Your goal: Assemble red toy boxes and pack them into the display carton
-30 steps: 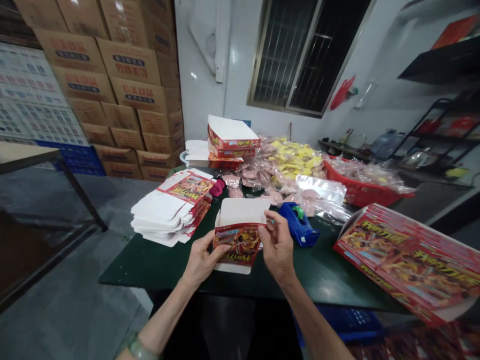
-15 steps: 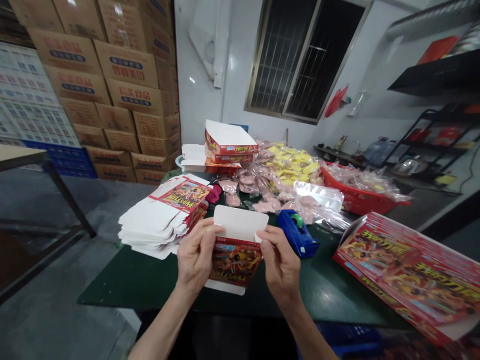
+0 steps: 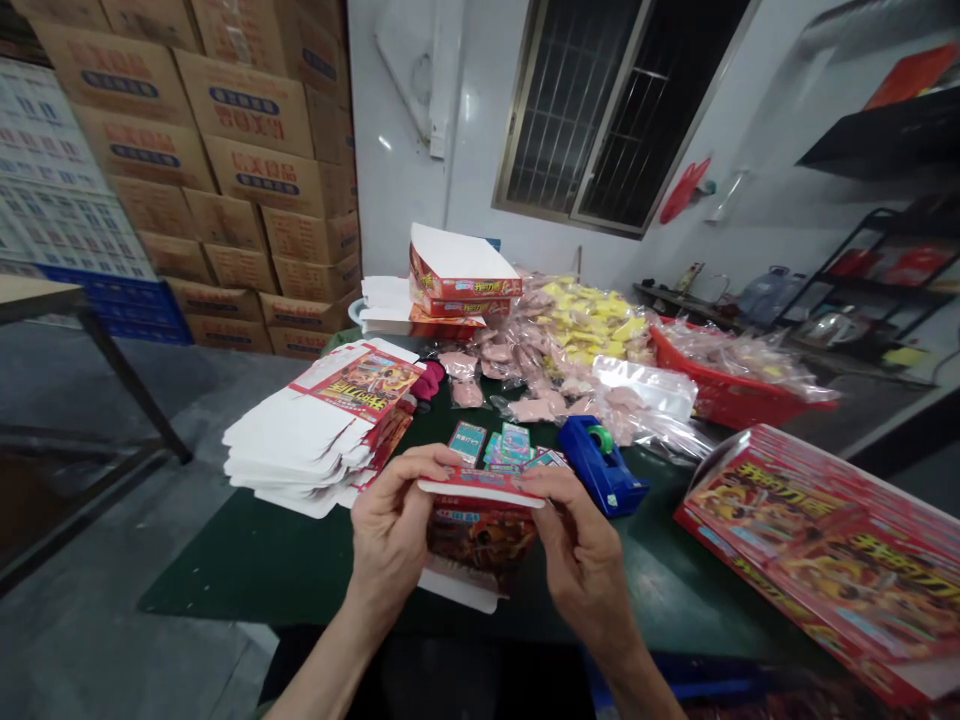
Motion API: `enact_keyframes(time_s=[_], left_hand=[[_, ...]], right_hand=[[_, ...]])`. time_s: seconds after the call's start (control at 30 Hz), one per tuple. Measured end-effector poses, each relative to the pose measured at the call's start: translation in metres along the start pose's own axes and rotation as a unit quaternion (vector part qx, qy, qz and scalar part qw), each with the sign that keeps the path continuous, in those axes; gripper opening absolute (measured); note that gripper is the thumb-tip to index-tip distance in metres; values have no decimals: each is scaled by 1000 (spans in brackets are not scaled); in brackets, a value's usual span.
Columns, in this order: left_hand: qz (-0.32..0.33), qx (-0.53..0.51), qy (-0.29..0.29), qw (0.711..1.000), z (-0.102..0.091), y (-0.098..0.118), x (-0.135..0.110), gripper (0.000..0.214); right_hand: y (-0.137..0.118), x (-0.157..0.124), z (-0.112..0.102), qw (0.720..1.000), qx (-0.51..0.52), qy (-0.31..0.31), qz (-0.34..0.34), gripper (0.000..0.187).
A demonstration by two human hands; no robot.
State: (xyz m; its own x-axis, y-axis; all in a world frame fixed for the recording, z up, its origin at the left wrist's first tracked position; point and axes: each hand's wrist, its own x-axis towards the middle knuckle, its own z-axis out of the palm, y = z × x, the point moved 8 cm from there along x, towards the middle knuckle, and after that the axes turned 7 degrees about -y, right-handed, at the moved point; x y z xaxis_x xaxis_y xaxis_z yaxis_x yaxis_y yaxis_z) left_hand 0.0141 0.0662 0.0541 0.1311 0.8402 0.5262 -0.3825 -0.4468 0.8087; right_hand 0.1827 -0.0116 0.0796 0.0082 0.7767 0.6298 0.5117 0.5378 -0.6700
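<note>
Between my two hands is a small red printed carton [image 3: 480,545], held over the front of the green table. My left hand [image 3: 397,520] grips its left side, and my right hand [image 3: 581,525] its right side, with thumbs and fingers at the top corners. The top flap [image 3: 480,490] is folded over toward me; a white flap sticks out at the bottom. Just beyond the carton lie several small printed cards [image 3: 510,445]. A blue tape dispenser [image 3: 602,467] stands to the right of them. On the left is a stack of flat cartons [image 3: 307,430].
A large red display box [image 3: 817,560] filled with cartons sits at the right. Pink and yellow wrapped pieces [image 3: 585,325] are heaped at the back, beside a red basket [image 3: 727,395]. More red boxes [image 3: 465,275] are piled at the back left. Brown cardboard boxes [image 3: 255,180] line the wall.
The carton's white top flap, upright before, is now bent down toward me by my fingers. The cards behind it have come into view. The camera view has shifted slightly.
</note>
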Motion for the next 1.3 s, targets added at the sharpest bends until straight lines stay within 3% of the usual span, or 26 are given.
enact_keyframes(time_s=[0.13, 0.23, 0.33, 0.43, 0.53, 0.63, 0.83, 1.03, 1.3], left_hand=[[-11, -25, -17, 999, 7, -10, -4, 17], [6, -61, -62, 996, 11, -3, -7, 23], [17, 31, -106, 994, 12, 13, -5, 20], [-8, 135, -152, 979, 13, 22, 2, 11], [-36, 173, -200, 964, 15, 25, 7, 16], [-31, 181, -211, 960, 15, 25, 11, 14], [32, 229, -245, 942, 23, 31, 9, 15], [134, 314, -241, 909, 31, 45, 1, 24], [173, 328, -280, 885, 32, 46, -8, 33]], right_hand=[[6, -7, -1, 998, 40, -35, 33, 20], [2, -8, -6, 997, 46, -35, 44, 16], [-2, -5, -12, 998, 26, -2, 60, 7], [-6, -1, -9, 997, 4, -19, 74, 9], [-14, 1, -11, 998, -40, -11, 52, 9], [-19, 1, -14, 995, -90, 5, 32, 10], [-15, -2, -14, 997, -58, -4, 43, 14], [-13, -11, -13, 998, -55, 32, 28, 18], [-12, -15, -12, 997, -52, 58, 16, 16]])
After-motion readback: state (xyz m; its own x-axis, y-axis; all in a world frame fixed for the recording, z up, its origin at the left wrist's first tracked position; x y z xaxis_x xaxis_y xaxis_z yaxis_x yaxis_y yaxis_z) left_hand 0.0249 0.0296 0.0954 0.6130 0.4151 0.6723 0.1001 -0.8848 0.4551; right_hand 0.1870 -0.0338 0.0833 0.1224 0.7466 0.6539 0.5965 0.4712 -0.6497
